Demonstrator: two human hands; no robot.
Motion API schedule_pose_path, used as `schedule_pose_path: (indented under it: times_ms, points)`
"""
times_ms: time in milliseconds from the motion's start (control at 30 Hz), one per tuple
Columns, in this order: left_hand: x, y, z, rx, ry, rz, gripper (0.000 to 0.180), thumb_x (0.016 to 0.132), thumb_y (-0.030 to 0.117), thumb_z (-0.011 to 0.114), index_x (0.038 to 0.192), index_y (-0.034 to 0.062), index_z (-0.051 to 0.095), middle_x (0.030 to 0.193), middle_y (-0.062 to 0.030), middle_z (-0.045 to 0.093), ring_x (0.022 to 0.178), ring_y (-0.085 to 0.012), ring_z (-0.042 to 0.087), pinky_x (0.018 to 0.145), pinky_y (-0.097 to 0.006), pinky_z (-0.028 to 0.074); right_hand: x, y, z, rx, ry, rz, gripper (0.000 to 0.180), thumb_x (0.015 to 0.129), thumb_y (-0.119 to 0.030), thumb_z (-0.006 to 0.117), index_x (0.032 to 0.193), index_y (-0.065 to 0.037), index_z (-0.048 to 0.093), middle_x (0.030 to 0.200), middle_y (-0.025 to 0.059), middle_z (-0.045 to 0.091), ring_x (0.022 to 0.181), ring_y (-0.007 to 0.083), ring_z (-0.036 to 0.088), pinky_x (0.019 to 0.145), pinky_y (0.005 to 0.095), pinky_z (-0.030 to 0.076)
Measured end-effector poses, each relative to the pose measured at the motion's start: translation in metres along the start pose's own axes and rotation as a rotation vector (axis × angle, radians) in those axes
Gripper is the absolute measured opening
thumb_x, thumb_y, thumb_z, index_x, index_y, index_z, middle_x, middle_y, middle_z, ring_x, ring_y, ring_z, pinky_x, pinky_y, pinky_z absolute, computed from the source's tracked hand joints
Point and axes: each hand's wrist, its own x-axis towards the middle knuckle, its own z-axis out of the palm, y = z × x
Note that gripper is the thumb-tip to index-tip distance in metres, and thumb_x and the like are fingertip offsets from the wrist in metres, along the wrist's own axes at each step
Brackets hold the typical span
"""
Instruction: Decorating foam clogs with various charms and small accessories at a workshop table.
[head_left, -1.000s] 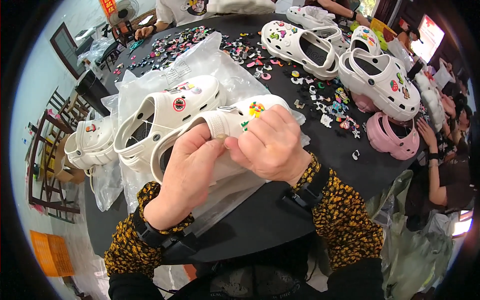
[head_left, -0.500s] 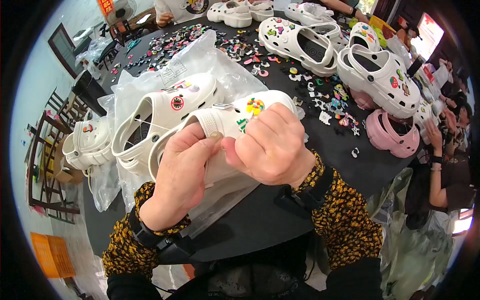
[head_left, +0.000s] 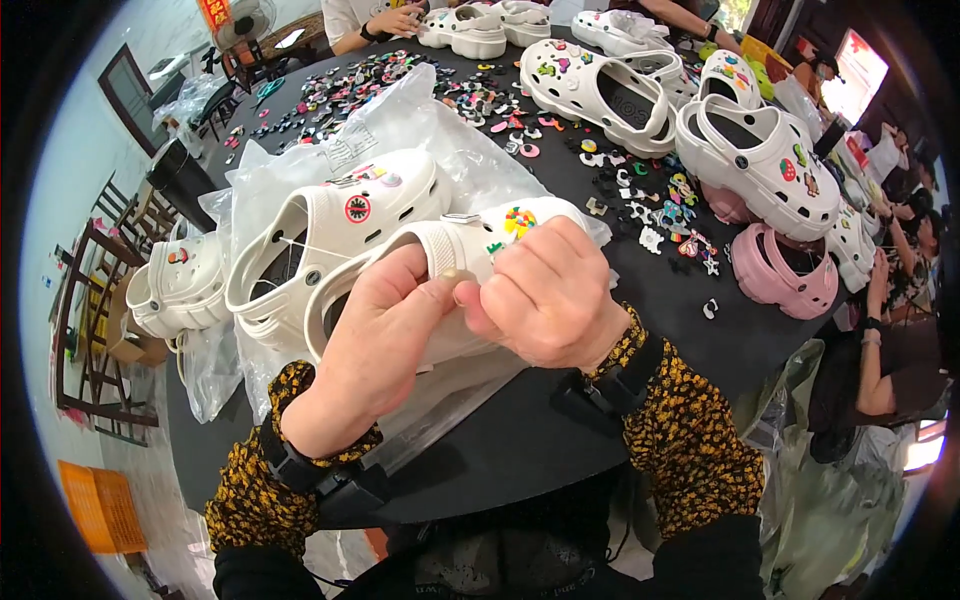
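My left hand [head_left: 375, 345] and my right hand [head_left: 545, 295] both grip a white clog [head_left: 470, 240] held just above a black table [head_left: 520, 440]. The fingertips of the two hands meet at the clog's heel strap. A colourful round charm [head_left: 518, 221] shows on the clog's top, just above my right hand. A second white clog [head_left: 335, 225] with a red round charm lies right behind it on a clear plastic bag [head_left: 420, 120].
Many small loose charms [head_left: 660, 210] are scattered over the table. More white clogs [head_left: 760, 160] and a pink clog [head_left: 785, 280] stand at the right. Another white clog [head_left: 175, 285] sits at the left edge. Other people's hands [head_left: 395, 20] work at the far side.
The clog and both hands have stayed nearly in place. My fingertips have shifted slightly on the strap, and the view has tilted a little.
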Motion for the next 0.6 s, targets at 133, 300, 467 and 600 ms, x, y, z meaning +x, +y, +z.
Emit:
schedule_pose_path:
  times_ms: [133,300,467,600]
  points:
    - [-0.001,-0.002,0.001,0.024,0.025,0.030,0.023,0.093,0.006,0.051,0.113,-0.0025,0.059,0.103,-0.0054,0.065,0.090,-0.0084,0.059,0.078,-0.023,0.047,0.000,-0.001,-0.001,0.020,-0.032,0.007,0.033,0.075,-0.012,0.070,0.062,-0.009,0.041,0.061,0.0036,0.045,0.053,0.0216,0.046,0.048,0.0338,0.036]
    - [-0.003,-0.003,0.003,-0.053,0.058,0.037,0.024,0.093,0.005,0.052,0.114,-0.0033,0.060,0.105,-0.0071,0.066,0.092,-0.0103,0.061,0.081,-0.026,0.048,0.005,-0.003,-0.003,0.018,-0.033,0.009,0.034,0.075,-0.011,0.070,0.061,-0.009,0.039,0.060,0.0036,0.042,0.053,0.0212,0.045,0.047,0.0336,0.035]
    - [-0.002,-0.001,0.001,-0.113,0.070,0.003,0.023,0.094,0.004,0.051,0.114,-0.0042,0.060,0.107,-0.0089,0.066,0.094,-0.0125,0.062,0.084,-0.027,0.049,0.007,-0.004,-0.004,0.011,-0.017,0.005,0.033,0.074,-0.010,0.069,0.061,-0.009,0.039,0.060,0.0031,0.040,0.052,0.0211,0.044,0.047,0.0336,0.035]
    - [-0.001,-0.001,-0.002,-0.111,0.087,0.005,0.023,0.093,0.005,0.052,0.113,-0.0053,0.060,0.106,-0.0097,0.066,0.092,-0.0133,0.063,0.082,-0.028,0.050,0.010,-0.007,-0.008,0.014,-0.026,-0.006,0.032,0.072,-0.008,0.069,0.061,-0.009,0.039,0.061,0.0030,0.042,0.052,0.0211,0.044,0.047,0.0336,0.035]
